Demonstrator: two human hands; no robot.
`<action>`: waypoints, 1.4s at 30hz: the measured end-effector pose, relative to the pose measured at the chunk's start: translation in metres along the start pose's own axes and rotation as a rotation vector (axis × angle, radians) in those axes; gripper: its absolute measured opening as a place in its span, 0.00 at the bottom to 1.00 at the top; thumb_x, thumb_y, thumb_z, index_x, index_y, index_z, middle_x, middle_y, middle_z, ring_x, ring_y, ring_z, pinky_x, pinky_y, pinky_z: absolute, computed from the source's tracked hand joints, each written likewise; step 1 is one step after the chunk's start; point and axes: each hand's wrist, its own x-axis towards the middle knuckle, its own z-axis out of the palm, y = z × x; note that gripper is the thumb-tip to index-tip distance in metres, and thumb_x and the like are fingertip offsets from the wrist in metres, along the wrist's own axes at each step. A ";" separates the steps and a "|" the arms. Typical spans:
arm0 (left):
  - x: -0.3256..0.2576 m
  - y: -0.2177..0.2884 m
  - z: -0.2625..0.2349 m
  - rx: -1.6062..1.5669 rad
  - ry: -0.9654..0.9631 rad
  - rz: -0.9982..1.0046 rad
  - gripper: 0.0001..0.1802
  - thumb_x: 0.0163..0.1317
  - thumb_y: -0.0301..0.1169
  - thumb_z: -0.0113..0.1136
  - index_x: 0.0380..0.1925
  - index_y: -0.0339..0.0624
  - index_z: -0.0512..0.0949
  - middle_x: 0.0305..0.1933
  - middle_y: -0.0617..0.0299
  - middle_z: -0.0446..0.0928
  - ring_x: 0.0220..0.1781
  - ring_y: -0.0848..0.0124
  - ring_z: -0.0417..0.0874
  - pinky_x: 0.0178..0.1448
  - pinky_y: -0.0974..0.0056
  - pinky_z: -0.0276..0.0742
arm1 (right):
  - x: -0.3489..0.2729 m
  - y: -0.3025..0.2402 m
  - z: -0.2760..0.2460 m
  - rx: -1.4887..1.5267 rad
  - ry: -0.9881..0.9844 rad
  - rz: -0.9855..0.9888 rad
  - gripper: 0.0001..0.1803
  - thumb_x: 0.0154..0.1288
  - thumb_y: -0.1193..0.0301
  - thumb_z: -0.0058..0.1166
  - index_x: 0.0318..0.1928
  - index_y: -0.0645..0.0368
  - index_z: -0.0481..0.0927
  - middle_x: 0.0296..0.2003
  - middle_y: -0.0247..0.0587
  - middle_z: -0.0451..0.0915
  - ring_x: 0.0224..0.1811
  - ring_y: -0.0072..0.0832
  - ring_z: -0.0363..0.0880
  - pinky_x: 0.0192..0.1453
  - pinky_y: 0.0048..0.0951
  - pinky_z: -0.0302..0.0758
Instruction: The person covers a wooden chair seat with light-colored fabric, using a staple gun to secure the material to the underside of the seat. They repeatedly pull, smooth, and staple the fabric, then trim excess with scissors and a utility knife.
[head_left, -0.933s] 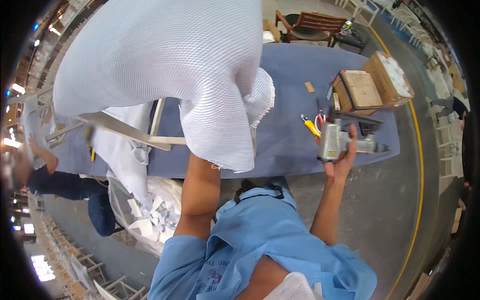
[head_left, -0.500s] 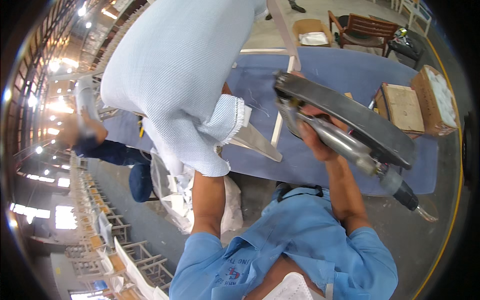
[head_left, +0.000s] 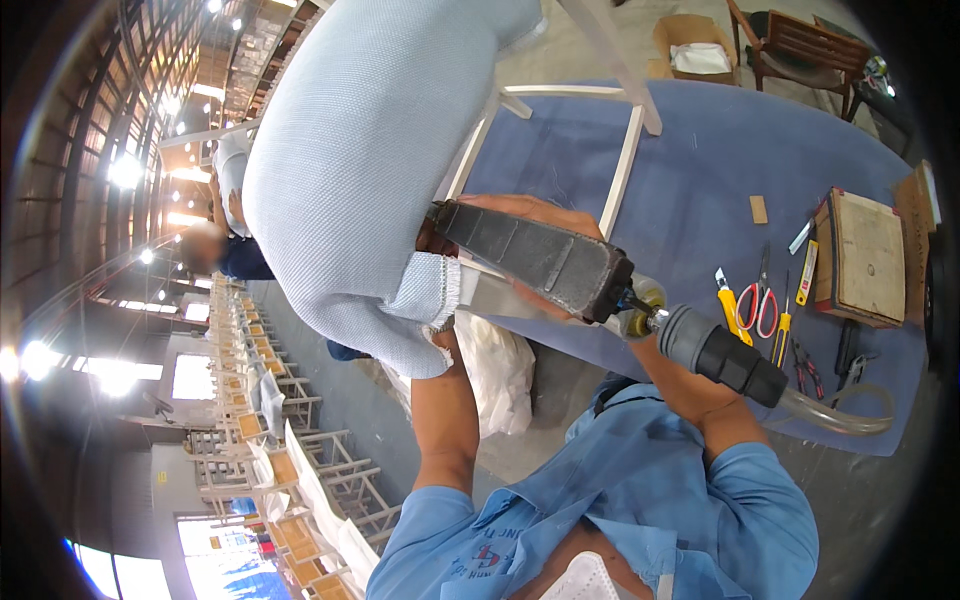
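Observation:
A chair's upholstered part in light blue woven fabric (head_left: 360,150) stands tilted on the table, its frayed flap (head_left: 432,285) hanging loose toward me. My left forearm runs up behind that flap. My left hand (head_left: 433,240) is mostly hidden there, with only a little skin showing by the stapler's nose. My right hand (head_left: 545,212) is wrapped round an air stapler (head_left: 535,255) with a dark grey body. Its nose lies against the chair at the flap. A black hose coupling (head_left: 725,355) and a clear hose (head_left: 840,415) trail from it to the right.
Right on the blue table (head_left: 720,160) lie red-handled scissors (head_left: 767,312), yellow cutters (head_left: 735,312), pliers (head_left: 806,368) and a cardboard box (head_left: 860,258). A white bag (head_left: 505,375) stands below the table edge. Another person (head_left: 235,250) works at far left, beside rows of chair frames (head_left: 270,440).
My right hand has swung the stapler left and turned it, bringing its nose to the chair. The view has shifted, and the tools on the table now show.

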 end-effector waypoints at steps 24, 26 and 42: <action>-0.005 0.004 -0.003 0.070 0.097 0.066 0.45 0.68 0.64 0.37 0.65 0.31 0.66 0.48 0.55 0.68 0.51 0.62 0.71 0.59 0.56 0.71 | 0.024 0.014 -0.004 0.038 -0.023 -0.234 0.11 0.54 0.73 0.63 0.40 0.61 0.84 0.52 0.50 0.83 0.59 0.44 0.81 0.61 0.37 0.77; -0.006 0.005 -0.002 0.073 0.099 0.070 0.45 0.68 0.64 0.37 0.65 0.30 0.66 0.47 0.55 0.68 0.50 0.62 0.71 0.58 0.56 0.71 | 0.020 0.013 -0.002 0.033 -0.029 -0.204 0.11 0.54 0.72 0.63 0.39 0.61 0.84 0.53 0.50 0.83 0.59 0.44 0.81 0.62 0.38 0.76; 0.019 0.000 -0.009 0.072 0.134 0.100 0.46 0.67 0.64 0.38 0.63 0.29 0.68 0.42 0.56 0.69 0.47 0.64 0.71 0.57 0.56 0.70 | 0.023 0.010 -0.035 -0.067 -0.249 -0.100 0.18 0.51 0.75 0.66 0.46 0.53 0.83 0.46 0.40 0.85 0.48 0.33 0.84 0.53 0.31 0.78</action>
